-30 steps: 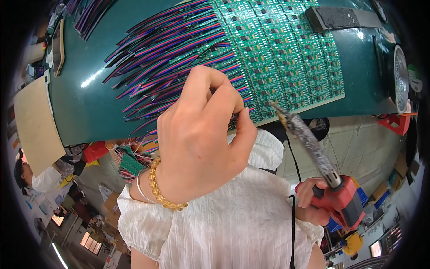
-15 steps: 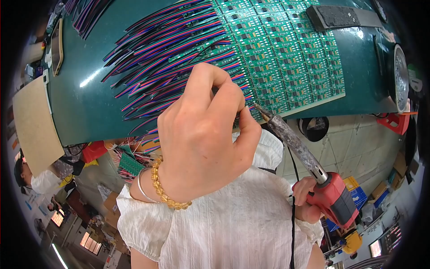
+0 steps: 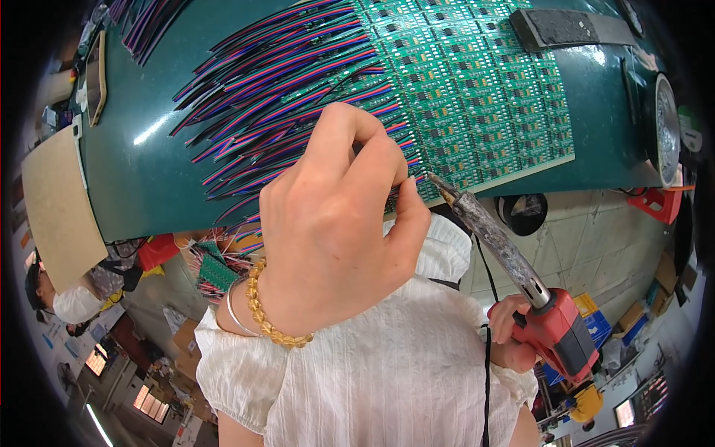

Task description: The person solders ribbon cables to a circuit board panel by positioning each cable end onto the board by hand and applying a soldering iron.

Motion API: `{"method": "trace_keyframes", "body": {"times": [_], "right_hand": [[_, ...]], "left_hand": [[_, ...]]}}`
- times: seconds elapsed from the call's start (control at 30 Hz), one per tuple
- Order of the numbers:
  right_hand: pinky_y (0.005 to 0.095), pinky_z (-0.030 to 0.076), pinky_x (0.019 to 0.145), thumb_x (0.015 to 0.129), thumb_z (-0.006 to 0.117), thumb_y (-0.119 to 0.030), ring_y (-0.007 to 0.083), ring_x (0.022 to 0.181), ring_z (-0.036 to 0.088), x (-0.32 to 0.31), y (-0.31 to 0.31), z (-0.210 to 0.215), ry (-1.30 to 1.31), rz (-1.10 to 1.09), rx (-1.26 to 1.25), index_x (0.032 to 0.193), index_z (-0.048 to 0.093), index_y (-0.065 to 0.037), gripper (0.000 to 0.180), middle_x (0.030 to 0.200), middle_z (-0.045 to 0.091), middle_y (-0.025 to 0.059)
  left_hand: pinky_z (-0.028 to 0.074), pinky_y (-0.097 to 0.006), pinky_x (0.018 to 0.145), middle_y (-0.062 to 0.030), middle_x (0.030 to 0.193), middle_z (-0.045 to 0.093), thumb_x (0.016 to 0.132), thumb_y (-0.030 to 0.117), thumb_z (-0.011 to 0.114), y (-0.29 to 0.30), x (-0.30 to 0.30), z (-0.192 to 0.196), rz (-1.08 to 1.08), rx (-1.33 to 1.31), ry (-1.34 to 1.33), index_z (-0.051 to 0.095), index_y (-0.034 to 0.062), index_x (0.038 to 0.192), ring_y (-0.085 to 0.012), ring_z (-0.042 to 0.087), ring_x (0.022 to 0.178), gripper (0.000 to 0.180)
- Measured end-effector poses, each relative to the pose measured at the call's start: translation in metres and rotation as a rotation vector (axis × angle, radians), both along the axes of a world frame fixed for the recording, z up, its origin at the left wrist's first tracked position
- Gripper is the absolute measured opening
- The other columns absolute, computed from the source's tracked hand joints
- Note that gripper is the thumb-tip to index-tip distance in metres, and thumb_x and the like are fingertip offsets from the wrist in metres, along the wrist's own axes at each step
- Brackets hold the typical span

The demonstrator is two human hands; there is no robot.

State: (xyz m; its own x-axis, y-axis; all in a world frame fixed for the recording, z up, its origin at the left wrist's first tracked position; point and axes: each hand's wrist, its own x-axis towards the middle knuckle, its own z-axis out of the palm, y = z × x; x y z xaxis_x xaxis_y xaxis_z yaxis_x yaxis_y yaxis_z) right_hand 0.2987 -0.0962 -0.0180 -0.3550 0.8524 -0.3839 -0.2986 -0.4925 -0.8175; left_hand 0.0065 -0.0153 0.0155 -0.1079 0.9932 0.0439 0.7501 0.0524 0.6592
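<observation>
- We find the thumb and index finger of the left hand (image 3: 331, 216) drawn together in a pinch, seemingly clamped on a wire end; the knuckles hide most of it.
- Just right of that pinch, we see the pointed tip of a soldering iron (image 3: 495, 235). We cannot tell whether it touches the board. If it is hot and slides left, it could burn the thumb or scorch wire insulation.
- Under and beyond the left fingertips lies a green circuit board panel (image 3: 477, 104), its near edge by the thumb. The joints sit close together, so too much solder or a wandering tip could bridge two of them.
- Left of the fingers, and partly beneath the hand, we see rows of red, blue and black wires (image 3: 283, 82). A brush from the wrist could tug a joint; a loosened pinch could let a wire stray.
- Lower right of the pinch, the right hand (image 3: 512, 335) has its fingers wrapped around the iron's red and black handle.
- Below those right fingers hangs a black cord (image 3: 487, 387); a snag there might jerk the tip, if it belongs to the iron.
- Far beyond the fingertips, to the right, a dark bar (image 3: 573, 30) overlaps the panel's corner; a knock could shift both.
</observation>
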Motion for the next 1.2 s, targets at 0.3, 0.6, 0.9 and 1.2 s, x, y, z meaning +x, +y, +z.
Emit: {"method": "trace_keyframes", "body": {"times": [0.3,0.6,0.9,1.2], "right_hand": [[0.0298,0.049,0.057,0.057,0.097,-0.03,0.0154,0.065,0.062,0.032,-0.014,-0.05,0.115,0.109,0.563,0.093,0.063,0.006,0.061,0.078,0.066,0.0106],[0.0286,0.05,0.061,0.054,0.098,-0.03,0.016,0.066,0.063,0.021,-0.022,-0.024,0.147,-0.063,0.107,0.097,0.062,0.004,0.065,0.077,0.065,0.0121],[0.0317,0.049,0.059,0.054,0.098,-0.024,0.0181,0.069,0.062,0.02,-0.009,-0.023,0.273,-0.01,-0.04,0.091,0.062,0.004,0.059,0.08,0.064,0.0167],[0.0308,0.05,0.06,0.054,0.098,-0.024,0.0176,0.071,0.063,0.013,0.005,-0.012,0.194,0.087,0.049,0.096,0.061,0.006,0.064,0.083,0.066,0.0157]], "left_hand": [[0.039,-0.023,0.051,-0.0045,0.086,0.055,0.069,-0.005,0.069,0.002,-0.004,0.0,-0.025,-0.008,-0.04,0.059,0.0033,0.074,-0.0109,0.052,0.065,0.014],[0.039,-0.022,0.052,-0.0042,0.088,0.056,0.069,-0.004,0.07,0.004,-0.009,0.002,-0.06,-0.041,-0.07,0.061,0.0032,0.075,-0.0093,0.051,0.066,0.013],[0.038,-0.022,0.051,-0.0046,0.088,0.056,0.069,-0.005,0.069,0.0,-0.008,0.0,-0.045,-0.029,-0.046,0.061,0.0032,0.075,-0.0094,0.05,0.065,0.013],[0.038,-0.022,0.051,-0.0042,0.087,0.055,0.069,-0.005,0.069,0.003,-0.007,0.001,-0.06,-0.024,-0.061,0.06,0.003,0.075,-0.0095,0.051,0.065,0.013]]}}
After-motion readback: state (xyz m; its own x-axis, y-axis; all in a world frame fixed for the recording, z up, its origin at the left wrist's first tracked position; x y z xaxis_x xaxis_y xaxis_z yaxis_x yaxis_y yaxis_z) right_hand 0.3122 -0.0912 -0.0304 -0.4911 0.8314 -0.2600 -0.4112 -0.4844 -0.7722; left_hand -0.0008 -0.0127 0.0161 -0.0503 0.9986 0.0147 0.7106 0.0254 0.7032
